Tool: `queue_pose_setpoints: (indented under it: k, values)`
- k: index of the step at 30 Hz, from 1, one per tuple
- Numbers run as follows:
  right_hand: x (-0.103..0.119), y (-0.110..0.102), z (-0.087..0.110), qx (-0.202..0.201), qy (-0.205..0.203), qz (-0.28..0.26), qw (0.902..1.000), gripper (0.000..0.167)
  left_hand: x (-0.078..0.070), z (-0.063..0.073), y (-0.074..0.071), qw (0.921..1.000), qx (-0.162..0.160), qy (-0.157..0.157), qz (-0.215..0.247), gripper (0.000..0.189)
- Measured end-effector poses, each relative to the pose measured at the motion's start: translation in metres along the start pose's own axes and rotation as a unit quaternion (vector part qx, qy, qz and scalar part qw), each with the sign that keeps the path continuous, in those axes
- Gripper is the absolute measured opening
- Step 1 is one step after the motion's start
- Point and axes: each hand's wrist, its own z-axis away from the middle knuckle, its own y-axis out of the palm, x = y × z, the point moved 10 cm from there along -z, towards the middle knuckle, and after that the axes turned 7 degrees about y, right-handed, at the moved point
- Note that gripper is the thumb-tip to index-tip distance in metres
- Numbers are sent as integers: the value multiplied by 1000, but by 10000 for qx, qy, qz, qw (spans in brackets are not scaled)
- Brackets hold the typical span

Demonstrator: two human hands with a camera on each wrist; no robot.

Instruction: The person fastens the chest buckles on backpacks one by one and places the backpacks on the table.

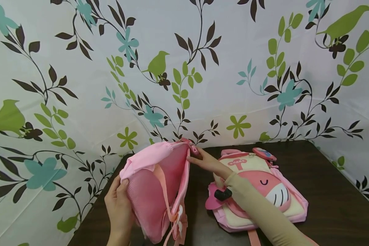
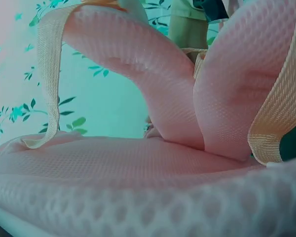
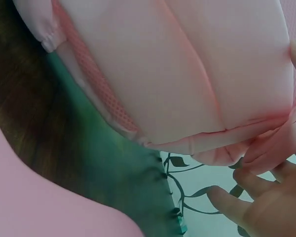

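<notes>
A pink backpack (image 1: 141, 196) stands tilted on the dark table, turned edge-on, with an orange strap hanging down its near face. My left hand (image 1: 120, 201) grips its left edge, thumb on the near side. At the upper right edge, by the zipper, my right hand (image 1: 210, 164) holds the bag. The right wrist view has my right hand's thumb on the pale side of the pink backpack (image 3: 187, 74) and its other fingers behind a pink fold. Filling the left wrist view are the backpack's mesh-padded back (image 2: 103, 158) and padded shoulder straps (image 2: 138, 64).
A second backpack (image 1: 240, 177), pink and cream with a whale face, lies flat to the right under my right forearm. The dark wooden table (image 1: 319, 177) ends at a wall cloth (image 1: 209, 82) printed with leaves and birds.
</notes>
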Motion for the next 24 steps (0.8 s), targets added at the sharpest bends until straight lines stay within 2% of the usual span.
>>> queue_pose_setpoints:
  k: [4,10,15,19,24]
  values:
    - [-5,0,-3,-39,43,-262,9996,88,1,0,-4,9997,-70,21,212,28]
    - [-17,1,-16,-174,300,-903,9953,87,1,-2,-3,9991,47,98,407,28]
    - [-30,11,-22,230,680,-1530,9856,80,5,1,2,9994,68,94,321,29]
    - [-38,20,-26,601,837,-2056,9732,77,11,3,14,9983,229,111,526,29]
    - [-46,26,-26,835,992,-2367,9629,78,20,6,21,9972,309,-15,676,28]
